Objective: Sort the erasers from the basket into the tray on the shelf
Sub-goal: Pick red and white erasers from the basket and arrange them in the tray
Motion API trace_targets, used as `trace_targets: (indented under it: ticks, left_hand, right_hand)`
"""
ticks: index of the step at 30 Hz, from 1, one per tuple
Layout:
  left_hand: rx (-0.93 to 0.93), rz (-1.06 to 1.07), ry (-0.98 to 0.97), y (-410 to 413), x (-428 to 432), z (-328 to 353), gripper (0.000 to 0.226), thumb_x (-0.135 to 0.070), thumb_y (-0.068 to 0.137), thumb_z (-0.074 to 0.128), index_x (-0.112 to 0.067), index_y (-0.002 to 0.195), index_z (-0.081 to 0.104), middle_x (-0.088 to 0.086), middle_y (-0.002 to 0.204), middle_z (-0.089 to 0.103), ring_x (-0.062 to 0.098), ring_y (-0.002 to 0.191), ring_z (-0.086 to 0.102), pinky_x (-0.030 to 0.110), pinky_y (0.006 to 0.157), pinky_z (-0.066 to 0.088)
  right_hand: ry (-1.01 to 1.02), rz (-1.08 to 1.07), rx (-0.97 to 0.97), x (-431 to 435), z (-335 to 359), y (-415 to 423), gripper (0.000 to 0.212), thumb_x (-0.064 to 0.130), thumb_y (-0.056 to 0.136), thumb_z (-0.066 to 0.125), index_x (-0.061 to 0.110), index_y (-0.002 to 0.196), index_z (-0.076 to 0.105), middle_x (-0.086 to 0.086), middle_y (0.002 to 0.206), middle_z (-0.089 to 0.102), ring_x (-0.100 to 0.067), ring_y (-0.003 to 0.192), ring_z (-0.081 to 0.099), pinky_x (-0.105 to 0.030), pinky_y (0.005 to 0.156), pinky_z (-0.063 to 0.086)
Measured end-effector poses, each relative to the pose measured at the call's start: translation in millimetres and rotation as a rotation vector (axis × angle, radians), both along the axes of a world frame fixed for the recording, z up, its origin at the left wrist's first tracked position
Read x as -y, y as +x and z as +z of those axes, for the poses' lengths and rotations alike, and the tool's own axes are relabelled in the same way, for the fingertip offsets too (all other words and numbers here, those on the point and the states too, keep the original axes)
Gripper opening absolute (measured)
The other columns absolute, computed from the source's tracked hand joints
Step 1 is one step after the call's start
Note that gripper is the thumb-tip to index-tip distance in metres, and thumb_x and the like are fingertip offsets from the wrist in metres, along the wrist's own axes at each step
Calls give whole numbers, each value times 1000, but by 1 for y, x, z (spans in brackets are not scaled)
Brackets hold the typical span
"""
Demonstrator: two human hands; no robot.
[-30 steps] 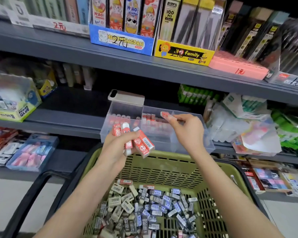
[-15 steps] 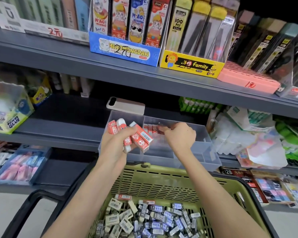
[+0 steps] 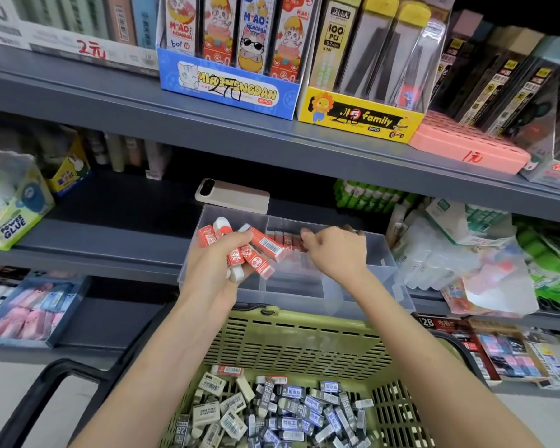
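My left hand [image 3: 215, 270] grips a bunch of several red-sleeved erasers [image 3: 259, 245] over the left part of the clear divided tray [image 3: 382, 279] on the middle shelf. My right hand [image 3: 335, 250] reaches into the tray's middle compartment, fingers curled down onto a row of red erasers [image 3: 288, 240] standing there; whether it pinches one is hidden. Below, the green basket [image 3: 304, 337] holds a heap of grey, white and blue erasers [image 3: 272, 412], plus two red ones [image 3: 230, 370] at the heap's far edge.
A beige phone [image 3: 233, 195] lies on the shelf just behind the tray. The grey upper shelf [image 3: 207, 130] overhangs with display boxes. Glue boxes [image 3: 13, 208] stand at left, loose plastic packets [image 3: 466, 253] at right. The basket's black handle [image 3: 46, 389] sticks out at lower left.
My right hand went down from above the tray into its middle compartment with the eraser it held. My left hand kept its bunch. The camera moved closer and tilted up slightly.
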State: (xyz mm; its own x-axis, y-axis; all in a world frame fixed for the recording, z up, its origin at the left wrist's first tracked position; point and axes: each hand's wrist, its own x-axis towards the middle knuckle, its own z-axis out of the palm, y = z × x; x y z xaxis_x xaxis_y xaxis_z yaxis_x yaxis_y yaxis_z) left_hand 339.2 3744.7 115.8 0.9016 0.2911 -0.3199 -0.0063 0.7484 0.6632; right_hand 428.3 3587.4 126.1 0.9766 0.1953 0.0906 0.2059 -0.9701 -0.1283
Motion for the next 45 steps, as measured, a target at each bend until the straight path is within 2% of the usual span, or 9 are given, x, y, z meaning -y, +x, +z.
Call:
trace_targets:
  ticks: [5, 9, 14, 19, 23, 34, 38, 42, 45]
  left_hand:
    - [-9, -22, 124, -2, 2, 1, 22, 0, 81, 67, -6, 101, 60, 7, 86, 72, 21, 82, 72, 33, 61, 58]
    - [9, -35, 239, -3, 7, 4, 14, 3, 80, 67, -9, 83, 62, 1, 68, 71, 19, 72, 71, 35, 61, 59]
    - [11, -39, 305, 1, 10, 9, 20, 6, 79, 68, -10, 82, 57, 5, 61, 70, 24, 61, 71, 35, 65, 61]
    - [5, -1, 250, 3, 5, 7, 24, 5, 79, 69, -10, 90, 54, 1, 59, 69, 25, 66, 72, 30, 59, 59]
    - [18, -6, 243, 1, 5, 5, 25, 5, 80, 68, -9, 94, 53, -5, 56, 67, 24, 67, 72, 28, 59, 58]
    - [-16, 14, 139, 3, 5, 7, 20, 5, 79, 68, -6, 91, 56, 6, 63, 70, 25, 67, 72, 35, 65, 61]
    - [-24, 16, 91, 4, 7, 8, 19, 5, 79, 68, -6, 90, 57, 9, 68, 71, 26, 73, 73, 35, 69, 60]
    - [-12, 36, 103, 3, 9, 8, 18, 7, 79, 67, -10, 81, 58, 8, 64, 68, 22, 65, 71, 32, 59, 59]
    - [-6, 28, 125, 1, 12, 8, 15, 5, 79, 67, -7, 82, 59, 8, 66, 68, 20, 66, 71, 31, 56, 59]
  right_hand:
    - [816, 336, -253, -12, 26, -50, 22, 39, 88, 61, 20, 82, 72, -6, 77, 70, -9, 69, 60, -20, 60, 45]
    - [729, 350, -229, -14, 28, -62, 6, 25, 81, 71, 27, 86, 72, 16, 68, 66, 4, 63, 57, -12, 58, 46]
    - [787, 56, -104, 14, 33, -38, 24, 42, 75, 68, 20, 65, 72, 5, 69, 71, -12, 66, 62, -35, 65, 50]
    - [155, -81, 83, 29, 13, 4, 52, 60, 80, 59, 15, 54, 57, -5, 60, 58, -26, 71, 57, -29, 64, 41]
    - [-103, -107, 225, 10, -9, 18, 45, 55, 81, 56, 12, 74, 68, -7, 78, 68, -27, 90, 61, -30, 76, 37]
    - [-118, -26, -100, 7, -14, 17, 54, 50, 97, 27, 15, 94, 69, -7, 105, 67, -29, 110, 56, -43, 103, 27]
    - [-71, 49, 217, 7, -2, -10, 53, 47, 98, 31, 15, 87, 72, -6, 93, 70, -29, 99, 55, -37, 86, 32]
    - [592, 374, 90, -9, 15, -64, 38, 55, 82, 53, 23, 82, 74, 12, 72, 65, -2, 72, 50, -19, 68, 35]
    - [451, 465, 236, -19, 12, -85, 26, 35, 76, 69, 13, 90, 73, 3, 70, 66, -4, 65, 46, -19, 62, 37]
